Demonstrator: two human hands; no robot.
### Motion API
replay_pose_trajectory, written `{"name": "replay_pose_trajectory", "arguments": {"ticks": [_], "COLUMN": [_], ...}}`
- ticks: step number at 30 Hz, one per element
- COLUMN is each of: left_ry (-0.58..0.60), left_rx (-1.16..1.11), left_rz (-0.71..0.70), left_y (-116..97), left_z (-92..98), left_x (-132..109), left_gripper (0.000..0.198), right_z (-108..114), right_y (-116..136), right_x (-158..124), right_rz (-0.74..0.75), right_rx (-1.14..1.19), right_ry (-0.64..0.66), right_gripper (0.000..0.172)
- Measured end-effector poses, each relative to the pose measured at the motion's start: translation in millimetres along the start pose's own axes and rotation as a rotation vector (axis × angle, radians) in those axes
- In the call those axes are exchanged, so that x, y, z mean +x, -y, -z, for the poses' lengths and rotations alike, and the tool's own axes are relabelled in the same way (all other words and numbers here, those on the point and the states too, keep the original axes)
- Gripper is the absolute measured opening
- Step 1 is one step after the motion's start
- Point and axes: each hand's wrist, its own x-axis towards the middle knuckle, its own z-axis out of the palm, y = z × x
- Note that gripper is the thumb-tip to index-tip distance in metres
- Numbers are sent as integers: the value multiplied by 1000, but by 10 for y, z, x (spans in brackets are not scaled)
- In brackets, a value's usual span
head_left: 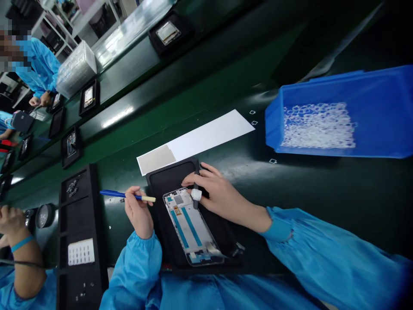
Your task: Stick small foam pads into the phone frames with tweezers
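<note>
A phone frame (190, 224) with blue strips lies face up in a black tray (161, 172) in front of me. My left hand (138, 211) is closed around a blue pen-like stick (118, 193) with a cream end, left of the frame. Over the frame's top right corner is my right hand (214, 189), its fingers curled close to a narrow dark piece (196, 204). Something white (196, 194) sits at its thumb. I cannot make out whether that dark piece is a tool, nor exactly what the fingertips grip.
A white sheet (206, 137) lies behind the tray. To the right stands a blue bin (380, 116) of small white frames, with several loose ones near it. At left are a compartmented black tray (69, 221) and a co-worker's hand (13, 224). More phone trays (71, 146) line the bench.
</note>
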Motion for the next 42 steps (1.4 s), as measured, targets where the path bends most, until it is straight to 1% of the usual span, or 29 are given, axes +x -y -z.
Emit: {"name": "replay_pose_trajectory", "arguments": {"ticks": [4,9,12,15,17,18,21,22,23,25,28,31,34,37,39,42], "left_ry": [-24,-21,-18,-11,2,6,-21,-29,-29,-32,-50,-10,6,2,15,53], "left_rx": [-68,-196,-279,-321,-314,-305,-252,-218,-178,-119,-102,-77,-62,-60,-45,-27], "left_rz": [135,283,373,419,403,371,210,183,192,271,371,419,416,381,373,383], "left_y": [55,36,10,-30,-70,-90,-116,-106,-87,-33,36,56,55,61,66,70], "left_z": [14,46,47,40,39,40,48,50,51,49,43,40,33,20,11,4], "left_x": [30,38,43,48,29,8,-89,-123,-151,-184,-175,-147,-135,-139,-148,-159], "left_gripper": [41,41,40,38,36,36,37,40,42,47,52,55,57,54,51,49], "right_z": [-11,-25,-38,-55,-64,-66,-68,-67,-67,-66,-66,-63,-57,-62,-85,-152], "right_y": [-5,-24,-44,-62,-69,-71,-73,-73,-74,-75,-79,-81,-84,-114,-171,-337], "right_x": [-4,3,4,0,-2,-1,7,11,14,19,16,7,3,-5,-34,-108], "right_rz": [11,21,34,35,26,24,29,34,36,43,56,53,36,47,83,170], "right_rx": [-8,-12,-15,-19,-27,-31,-27,-23,-20,-19,-17,-20,-25,-30,-41,-64], "right_ry": [-2,-12,-21,-24,-29,-36,-47,-50,-52,-59,-63,-43,-26,-4,6,0], "right_gripper": [25,28,23,16,14,15,18,19,19,19,17,15,14,15,17,25]}}
